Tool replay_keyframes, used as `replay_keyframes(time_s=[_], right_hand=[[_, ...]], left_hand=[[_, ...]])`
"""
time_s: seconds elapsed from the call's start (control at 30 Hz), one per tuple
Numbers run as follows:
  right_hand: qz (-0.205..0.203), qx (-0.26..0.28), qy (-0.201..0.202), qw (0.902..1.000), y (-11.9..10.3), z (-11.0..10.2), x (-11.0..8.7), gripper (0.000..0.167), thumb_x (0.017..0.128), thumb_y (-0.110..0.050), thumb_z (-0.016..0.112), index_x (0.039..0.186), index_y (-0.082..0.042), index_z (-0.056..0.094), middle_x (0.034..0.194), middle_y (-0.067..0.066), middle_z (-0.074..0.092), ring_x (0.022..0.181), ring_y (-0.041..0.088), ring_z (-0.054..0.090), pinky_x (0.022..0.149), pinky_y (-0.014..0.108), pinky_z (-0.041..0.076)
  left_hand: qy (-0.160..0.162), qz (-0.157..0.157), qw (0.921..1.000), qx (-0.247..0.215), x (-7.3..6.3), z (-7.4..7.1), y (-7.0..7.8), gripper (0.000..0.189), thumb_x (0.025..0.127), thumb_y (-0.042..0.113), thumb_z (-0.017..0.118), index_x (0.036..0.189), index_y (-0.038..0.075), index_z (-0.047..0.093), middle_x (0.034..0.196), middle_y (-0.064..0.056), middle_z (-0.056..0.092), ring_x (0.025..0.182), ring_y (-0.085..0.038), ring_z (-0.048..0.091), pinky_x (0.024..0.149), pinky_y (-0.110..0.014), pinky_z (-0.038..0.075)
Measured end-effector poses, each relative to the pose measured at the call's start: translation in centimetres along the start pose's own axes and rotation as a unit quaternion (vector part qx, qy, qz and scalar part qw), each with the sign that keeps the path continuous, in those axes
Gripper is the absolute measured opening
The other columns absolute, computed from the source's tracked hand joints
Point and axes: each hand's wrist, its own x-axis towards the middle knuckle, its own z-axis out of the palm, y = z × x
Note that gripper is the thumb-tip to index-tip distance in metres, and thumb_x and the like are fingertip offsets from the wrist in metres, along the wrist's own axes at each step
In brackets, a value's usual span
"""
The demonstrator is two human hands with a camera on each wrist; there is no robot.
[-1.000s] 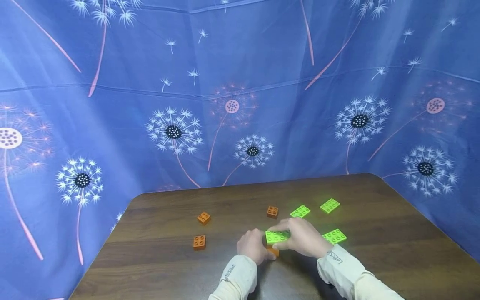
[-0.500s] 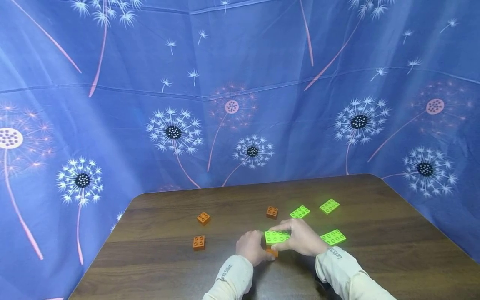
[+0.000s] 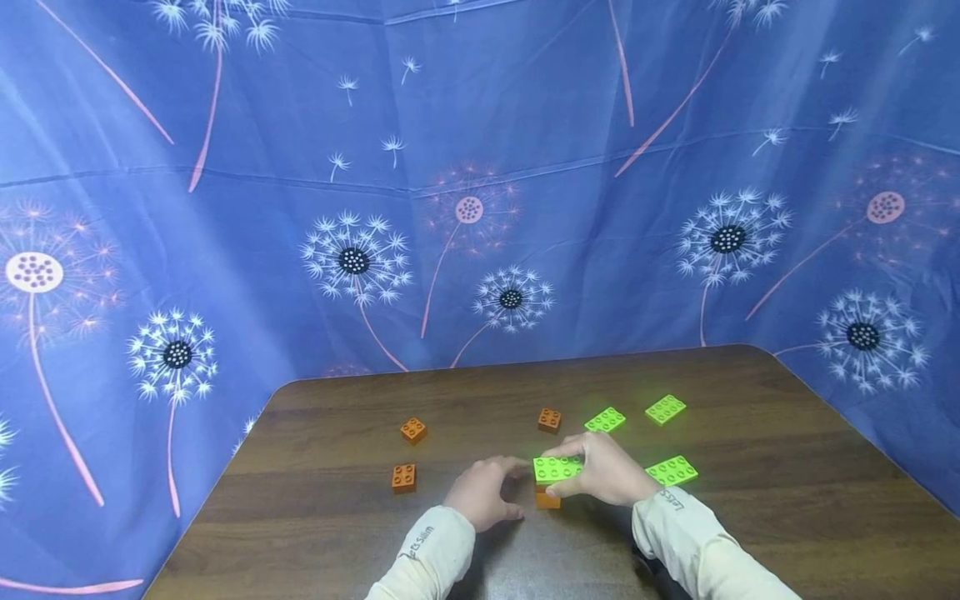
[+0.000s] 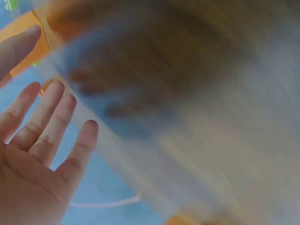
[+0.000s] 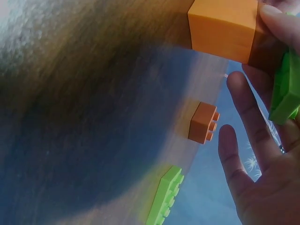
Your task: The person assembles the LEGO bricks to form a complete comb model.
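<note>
A lime-green building brick [image 3: 557,469] with rows of studs sits on top of an orange brick [image 3: 548,502] near the front middle of the table. My right hand [image 3: 611,473] pinches the green brick between thumb and fingers from the right side. In the right wrist view, the thumb lies by the large orange brick [image 5: 222,30], while two fingers stretch out beside it. My left hand [image 3: 482,494] lies just left of the stack, a gap between it and the bricks. Its fingers [image 4: 47,136] are spread and hold nothing in the left wrist view.
Two orange bricks, one behind [image 3: 413,431] and one in front [image 3: 403,478], lie at left. Another orange brick [image 3: 549,419] stands behind the stack. Green bricks [image 3: 604,420] lie behind and right of my right hand. A blue patterned cloth [image 3: 480,167] hangs behind the brown table [image 3: 300,517].
My left hand has let go of the orange brick and moved left, its fingers loosening. My right hand stays on the green brick. The head view has shifted slightly.
</note>
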Motion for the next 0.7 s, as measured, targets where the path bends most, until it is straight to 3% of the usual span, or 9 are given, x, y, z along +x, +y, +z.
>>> replay_keyframes(time_s=[0.23, 0.37, 0.5, 0.7], right_hand=[[0.008, -0.003, 0.005, 0.9999, 0.1, 0.1, 0.0, 0.049, 0.070, -0.027, 0.093, 0.113, -0.010, 0.078, 0.116, 0.012, 0.073, 0.117, 0.042, 0.062, 0.100, 0.059, 0.046], [0.001, -0.006, 0.006, 1.0000, 0.1, 0.1, -0.1, 0.050, 0.069, -0.027, 0.093, 0.113, -0.009, 0.078, 0.116, 0.012, 0.073, 0.116, 0.042, 0.062, 0.100, 0.060, 0.046], [-0.011, -0.014, 0.006, 0.9998, 0.2, 0.0, -0.2, 0.051, 0.069, -0.029, 0.093, 0.113, -0.010, 0.078, 0.115, 0.011, 0.074, 0.113, 0.039, 0.064, 0.098, 0.058, 0.048], [-0.016, -0.018, 0.003, 0.9997, -0.2, -0.1, -0.3, 0.051, 0.069, -0.030, 0.093, 0.113, -0.010, 0.078, 0.115, 0.012, 0.073, 0.113, 0.040, 0.064, 0.098, 0.059, 0.047]], left_hand=[[0.032, 0.008, 0.9994, 0.008, -0.9, -3.1, -2.5, 0.053, 0.073, 0.011, 0.089, 0.122, 0.013, 0.071, 0.125, -0.013, 0.068, 0.115, -0.036, 0.065, 0.092, -0.050, 0.053], [0.047, -0.008, 0.9988, 0.003, -1.3, -4.9, -3.9, 0.050, 0.075, 0.009, 0.088, 0.122, 0.010, 0.071, 0.128, -0.018, 0.066, 0.118, -0.041, 0.062, 0.091, -0.056, 0.052], [0.065, -0.031, 0.9974, -0.002, -1.6, -6.4, -5.1, 0.049, 0.076, 0.009, 0.087, 0.122, 0.009, 0.071, 0.124, -0.018, 0.068, 0.119, -0.042, 0.061, 0.090, -0.060, 0.051], [0.076, -0.061, 0.9952, -0.009, -2.4, -7.8, -6.1, 0.048, 0.078, 0.010, 0.087, 0.123, 0.009, 0.071, 0.114, -0.012, 0.069, 0.107, -0.038, 0.066, 0.084, -0.057, 0.054]])
